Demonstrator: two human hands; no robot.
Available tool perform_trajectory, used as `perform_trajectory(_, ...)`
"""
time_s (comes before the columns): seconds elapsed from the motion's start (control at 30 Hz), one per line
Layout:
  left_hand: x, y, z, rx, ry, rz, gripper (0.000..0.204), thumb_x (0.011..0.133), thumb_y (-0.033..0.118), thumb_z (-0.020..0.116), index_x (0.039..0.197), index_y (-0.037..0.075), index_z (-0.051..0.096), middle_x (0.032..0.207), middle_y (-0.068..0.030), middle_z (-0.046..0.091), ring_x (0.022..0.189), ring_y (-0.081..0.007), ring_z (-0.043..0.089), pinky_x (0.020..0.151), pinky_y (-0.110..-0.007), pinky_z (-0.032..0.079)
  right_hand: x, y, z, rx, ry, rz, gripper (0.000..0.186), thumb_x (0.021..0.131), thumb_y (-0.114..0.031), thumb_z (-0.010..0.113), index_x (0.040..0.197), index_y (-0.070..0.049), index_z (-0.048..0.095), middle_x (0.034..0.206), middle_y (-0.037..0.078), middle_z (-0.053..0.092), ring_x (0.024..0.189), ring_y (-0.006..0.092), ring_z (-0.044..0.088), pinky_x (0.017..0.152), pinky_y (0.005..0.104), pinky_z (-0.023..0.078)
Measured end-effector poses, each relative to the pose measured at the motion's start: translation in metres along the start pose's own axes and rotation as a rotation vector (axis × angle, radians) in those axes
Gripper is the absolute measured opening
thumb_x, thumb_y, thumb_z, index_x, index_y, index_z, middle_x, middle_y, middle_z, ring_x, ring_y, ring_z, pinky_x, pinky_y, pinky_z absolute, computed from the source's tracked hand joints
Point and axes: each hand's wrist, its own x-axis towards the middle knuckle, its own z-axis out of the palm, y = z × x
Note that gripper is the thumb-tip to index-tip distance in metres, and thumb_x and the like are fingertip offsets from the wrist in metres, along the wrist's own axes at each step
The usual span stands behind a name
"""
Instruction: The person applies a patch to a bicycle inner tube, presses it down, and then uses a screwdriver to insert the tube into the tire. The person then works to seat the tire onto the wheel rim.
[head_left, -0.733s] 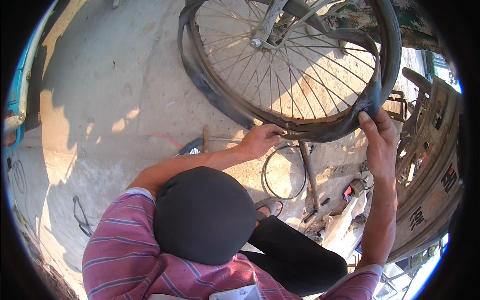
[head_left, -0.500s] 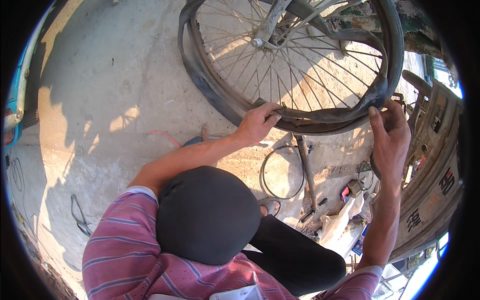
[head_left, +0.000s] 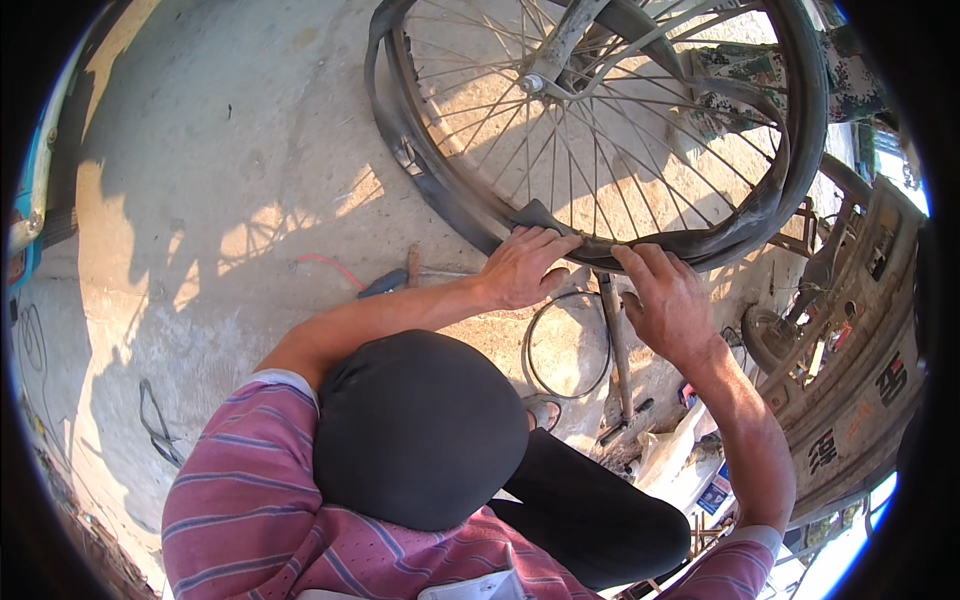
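Observation:
A bicycle wheel with thin spokes stands in front of me, its dark tyre around the rim. A loose black inner tube lies flat along the tyre's lower right part, and a slack stretch hangs outside the left side. At the wheel's lower edge my left hand grips the tyre and tube beside a raised black flap. Just right of it, my right hand has its fingers curled over the tube at the rim, thumb below the tyre. The undersides of both grips are hidden.
A black ring of cable and a long pole lie below the wheel. Left of them are a blue-grey handled tool and a red cord. A camouflage-clothed leg is behind the wheel; a worn cart-like body stands right.
My right hand has moved left along the rim, close to my left hand. The wheel has shifted slightly right, and the tube at the lower right now lies closer against the tyre.

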Motion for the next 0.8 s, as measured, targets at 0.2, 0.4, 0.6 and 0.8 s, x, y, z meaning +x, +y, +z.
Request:
perform_trajectory(0.2, 0.010, -0.003, -0.001, -0.022, 0.013, 0.008, 0.046, 0.085, 0.017, 0.074, 0.128, 0.003, 0.063, 0.104, -0.0140, 0.064, 0.101, -0.0346, 0.061, 0.090, -0.045, 0.047, 0.009, 0.014, 0.002, -0.256, 0.037, -0.130, 0.056, 0.081, -0.006, 0.070, 0.136, -0.008, 0.060, 0.113, 0.009, 0.062, 0.105, 0.0287, 0.060, 0.089, 0.0440, 0.047)
perform_trajectory(0.4, 0.022, -0.009, -0.008, -0.040, -0.077, -0.008, 0.043, 0.085, 0.017, 0.073, 0.125, 0.003, 0.064, 0.103, -0.0145, 0.064, 0.102, -0.0360, 0.062, 0.090, -0.048, 0.049, 0.017, 0.020, 0.011, -0.467, -0.011, -0.168, 0.064, 0.079, -0.009, 0.071, 0.142, -0.008, 0.058, 0.109, 0.008, 0.059, 0.107, 0.0267, 0.054, 0.090, 0.0438, 0.041)
perform_trajectory(0.6, 0.016, -0.011, -0.010, -0.125, -0.112, -0.042, 0.045, 0.089, 0.021, 0.070, 0.130, 0.003, 0.063, 0.113, -0.0168, 0.067, 0.109, -0.0374, 0.063, 0.097, -0.049, 0.050, 0.018, 0.017, 0.018, -0.680, -0.083, -0.162, 0.056, 0.088, -0.018, 0.066, 0.143, -0.008, 0.056, 0.103, 0.003, 0.059, 0.105, 0.0211, 0.053, 0.091, 0.0401, 0.039)
perform_trajectory(0.8, 0.005, -0.015, -0.003, -0.245, -0.114, -0.068, 0.057, 0.091, 0.023, 0.069, 0.143, 0.002, 0.055, 0.126, -0.0217, 0.066, 0.118, -0.0411, 0.061, 0.103, -0.049, 0.047, 0.021, 0.018, 0.023, -0.651, -0.089, -0.156, 0.057, 0.089, -0.015, 0.064, 0.144, -0.008, 0.054, 0.101, 0.005, 0.059, 0.101, 0.0224, 0.054, 0.089, 0.0410, 0.040)
